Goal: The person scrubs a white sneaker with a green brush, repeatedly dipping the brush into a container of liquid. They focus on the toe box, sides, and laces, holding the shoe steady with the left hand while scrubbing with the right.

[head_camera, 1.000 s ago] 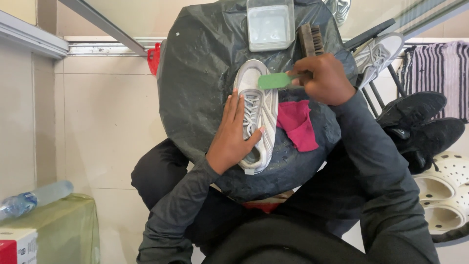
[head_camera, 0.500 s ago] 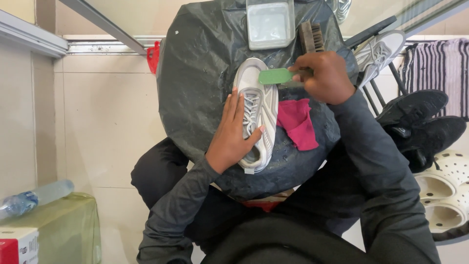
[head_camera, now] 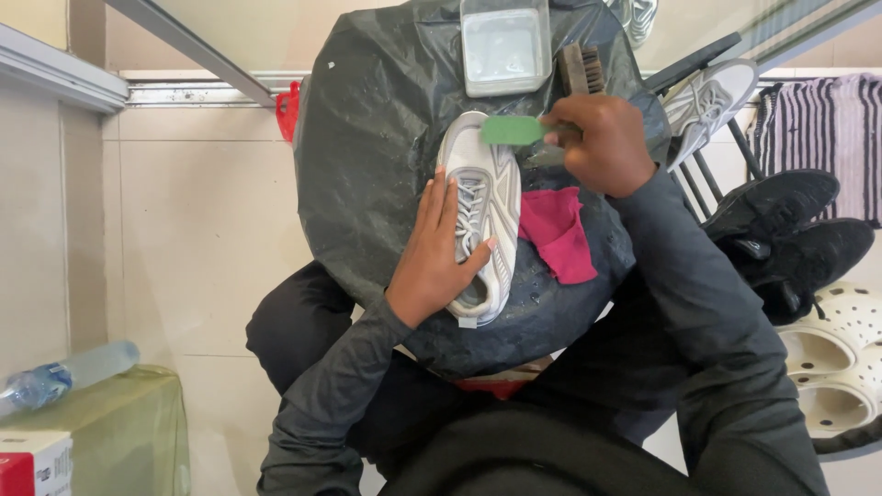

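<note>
A grey and white sneaker (head_camera: 491,197) lies toe away from me on a round stand covered with black plastic (head_camera: 377,156). My left hand (head_camera: 436,253) lies flat along its left side and laces, holding it down. My right hand (head_camera: 602,142) grips a green-backed brush (head_camera: 513,130) and presses it on the sneaker's toe. A crumpled magenta cloth (head_camera: 559,231) rests right of the shoe.
A clear square tub of liquid (head_camera: 505,46) and a wooden brush (head_camera: 581,69) sit at the far edge of the stand. At right are another grey sneaker (head_camera: 707,101), black shoes (head_camera: 790,230), white clogs (head_camera: 841,363) and a striped cloth (head_camera: 831,124). A water bottle (head_camera: 64,372) lies at lower left.
My right hand has slid the green brush from the shoe's forefoot up toward the toe tip. My left hand and the sneaker stay in place.
</note>
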